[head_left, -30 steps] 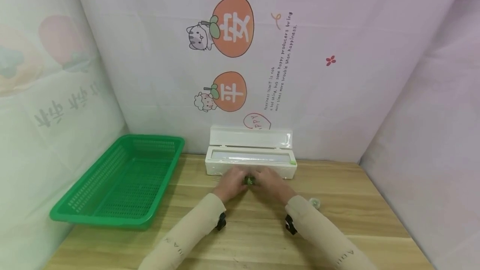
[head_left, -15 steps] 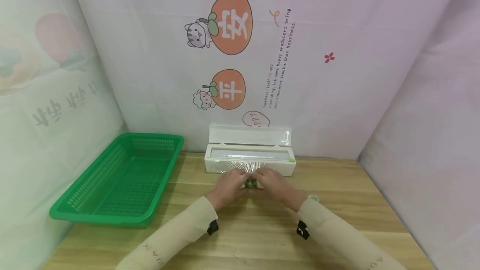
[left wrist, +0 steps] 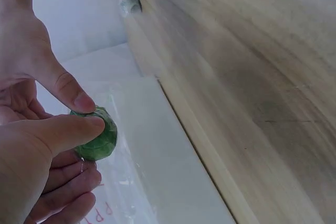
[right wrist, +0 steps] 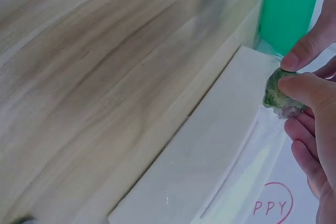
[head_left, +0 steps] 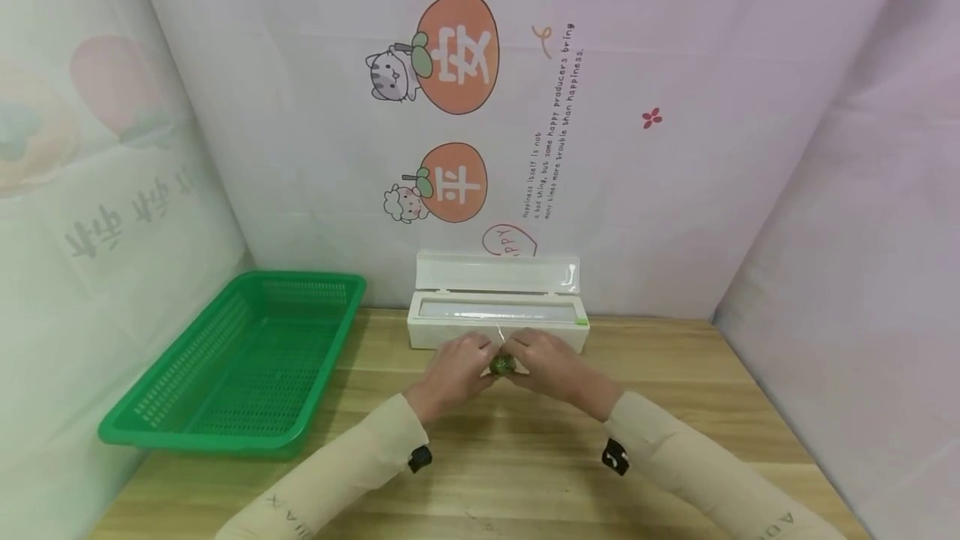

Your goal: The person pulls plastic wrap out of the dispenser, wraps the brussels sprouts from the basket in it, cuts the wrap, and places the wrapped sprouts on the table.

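Observation:
A small round green Brussels sprout point(left wrist: 102, 142), with shiny clear cling film about it, is between my two hands. My left hand point(head_left: 456, 367) pinches it from the left, thumb on top and fingers curled underneath. On the other side my right hand point(head_left: 553, 367) pinches it too, its thumb tip beside the left thumb. Just behind the hands stands a long white cling film dispenser point(head_left: 435, 333), its clear lid point(head_left: 495, 273) raised. A thin shiny strand of film runs from the dispenser's front down to the hands.
To the left stands a green plastic basket point(head_left: 225, 442) on the wooden table point(head_left: 510, 473). In the left wrist view, a small film-wrapped ball point(left wrist: 130, 6) lies on the wood. A printed white cloth point(head_left: 615, 190) hangs close behind the dispenser.
The film that spread in creases from the dispenser to the hands half a second ago is now a thin strand. Both forearms have swung outward, and the sprout shows more between the thumbs.

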{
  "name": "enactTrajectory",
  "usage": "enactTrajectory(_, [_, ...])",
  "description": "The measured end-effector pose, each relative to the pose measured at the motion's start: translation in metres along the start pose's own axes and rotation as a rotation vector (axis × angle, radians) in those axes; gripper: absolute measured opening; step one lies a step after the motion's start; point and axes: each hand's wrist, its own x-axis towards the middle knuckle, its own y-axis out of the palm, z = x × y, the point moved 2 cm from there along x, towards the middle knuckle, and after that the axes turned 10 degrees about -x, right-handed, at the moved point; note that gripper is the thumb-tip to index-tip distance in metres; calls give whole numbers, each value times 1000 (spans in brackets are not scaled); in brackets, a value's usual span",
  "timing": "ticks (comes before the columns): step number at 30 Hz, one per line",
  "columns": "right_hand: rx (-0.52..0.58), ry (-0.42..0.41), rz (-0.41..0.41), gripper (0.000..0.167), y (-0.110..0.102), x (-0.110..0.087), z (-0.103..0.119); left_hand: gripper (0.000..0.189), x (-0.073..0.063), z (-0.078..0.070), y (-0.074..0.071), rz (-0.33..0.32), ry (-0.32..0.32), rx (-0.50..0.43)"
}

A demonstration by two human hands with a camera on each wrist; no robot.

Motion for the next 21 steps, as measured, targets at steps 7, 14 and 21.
enactTrajectory(7, [29, -22, 53, 31, 2, -8, 9, 33, -13, -4, 5, 43, -4, -85])
enactTrajectory(14, [159, -44, 51, 38, 28, -19, 18, 30, -27, -3, 23, 124, -77, -226])
enactTrajectory(21, [291, 33, 190, 28, 49, -29, 21, 21, -35, 1, 37, 197, -154, -366])
